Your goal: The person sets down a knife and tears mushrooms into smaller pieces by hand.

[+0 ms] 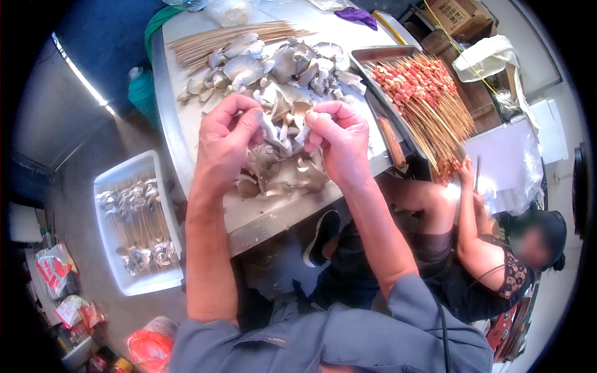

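Observation:
Over the metal table (255,225), both my hands are raised in front of a heap of grey oyster mushrooms (286,171). Thumb and fingers of my left hand (229,133) pinch a pale oyster mushroom piece (272,132). My right hand (342,133) is closed in a pinch on another pale oyster mushroom piece (302,134), a short way to the right. Whether the two pieces are joined is hard to make out against the heap. More oyster mushrooms (245,68) lie behind my hands, beside a bundle of bare wooden skewers (205,46).
To the right, a metal tray (398,112) holds meat skewers (426,87); a wooden-handled tool (390,140) lies beside it. A seated person (497,261) reaches toward those skewers. On the floor at left, a white bin (134,287) contains mushroom skewers (140,214). A teal bottle (142,90) stands behind.

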`<state>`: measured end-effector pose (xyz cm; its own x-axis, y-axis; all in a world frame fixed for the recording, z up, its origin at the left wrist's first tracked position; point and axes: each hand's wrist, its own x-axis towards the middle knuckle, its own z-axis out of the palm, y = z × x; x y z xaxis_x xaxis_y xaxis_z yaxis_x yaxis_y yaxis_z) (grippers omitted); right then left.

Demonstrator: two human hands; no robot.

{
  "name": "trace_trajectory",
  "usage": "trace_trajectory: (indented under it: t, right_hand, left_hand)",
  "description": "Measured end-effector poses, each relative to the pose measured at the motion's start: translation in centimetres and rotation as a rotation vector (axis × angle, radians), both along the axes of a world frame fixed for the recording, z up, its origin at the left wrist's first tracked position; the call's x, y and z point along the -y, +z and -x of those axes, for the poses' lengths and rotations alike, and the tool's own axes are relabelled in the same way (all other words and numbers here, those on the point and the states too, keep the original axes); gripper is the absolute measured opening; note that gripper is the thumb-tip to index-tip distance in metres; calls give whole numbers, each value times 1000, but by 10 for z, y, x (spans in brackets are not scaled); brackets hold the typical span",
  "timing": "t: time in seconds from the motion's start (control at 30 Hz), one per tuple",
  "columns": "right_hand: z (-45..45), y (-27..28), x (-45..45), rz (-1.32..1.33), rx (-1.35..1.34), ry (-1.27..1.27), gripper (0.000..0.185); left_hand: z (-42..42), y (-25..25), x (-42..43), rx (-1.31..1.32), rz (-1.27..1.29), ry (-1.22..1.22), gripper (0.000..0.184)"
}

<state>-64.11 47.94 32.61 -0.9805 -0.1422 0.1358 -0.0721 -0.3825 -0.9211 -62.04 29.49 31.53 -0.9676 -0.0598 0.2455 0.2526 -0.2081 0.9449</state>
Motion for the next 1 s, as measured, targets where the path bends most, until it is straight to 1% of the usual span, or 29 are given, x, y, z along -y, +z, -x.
trace_trajectory:
  t: [0.07, 0.1, 0.13, 0.17, 0.2, 0.27, 0.3, 0.4, 0.43, 0.5, 0.53, 0.57, 0.63, 0.67, 0.77, 0.8, 0.87, 0.9, 0.97, 1.0]
  right_hand:
    - [0, -1, -3, -122, -39, -70, 7]
    - [0, -2, -5, -186, -88, -69, 8]
    - [1, -4, -8, -243, -116, -65, 14]
    - [3, -5, -12, -292, -136, -91, 19]
    - [5, -4, -15, -341, -154, -115, 24]
    - [13, 1, -26, -415, -178, -194, 30]
    - [20, 3, -31, -395, -220, -253, 31]
    - [43, 4, -58, -485, -219, -344, 28]
    - [48, 4, -63, -486, -225, -384, 23]
    - [63, -4, -78, -573, -186, -401, 26]
    - [68, -6, -82, -631, -176, -405, 29]
    - [72, -10, -87, -633, -177, -407, 29]
    - [77, -17, -92, -860, -150, -362, 34]
    - [80, -21, -92, -861, -150, -361, 34]
    - [88, -27, -91, -1078, -209, -356, 42]
    - [93, -30, -92, -1077, -208, -355, 42]
    - [99, -35, -93, -1229, -453, -407, 40]
    - [101, -37, -96, -1228, -452, -407, 40]
    - [99, -28, -95, -1250, -383, -359, 32]
    - [98, -29, -96, -1250, -382, -357, 32]
  left_hand:
    - [1, -1, 0, 1, -21, 21, 5]
    - [2, -1, -3, -19, 12, 62, 5]
    - [3, -2, -4, -40, 44, 105, 7]
    - [4, -3, -3, -100, 154, 122, 15]
    - [5, -3, -4, -106, 149, 116, 15]
    - [6, -1, -5, -273, 400, 238, 19]
    - [5, -1, -5, -242, 408, 239, 20]
    - [7, -5, -6, -259, 377, 256, 18]
    - [6, -4, -5, -262, 373, 253, 18]
    - [6, -2, -3, -169, 348, 242, 19]
    - [6, -2, -2, -172, 346, 240, 19]
    - [7, -3, -1, -164, 339, 271, 19]
    - [5, -5, 0, -147, 296, 306, 18]
    - [5, -5, 0, -146, 296, 306, 18]
    - [6, -8, 2, -139, 278, 292, 16]
    - [6, -8, 1, -141, 269, 287, 16]
    - [6, -7, 0, -145, 262, 281, 15]
    - [5, -7, 0, -144, 271, 287, 15]
    - [5, -6, -1, -139, 280, 292, 15]
    - [6, -6, -3, -143, 239, 301, 12]
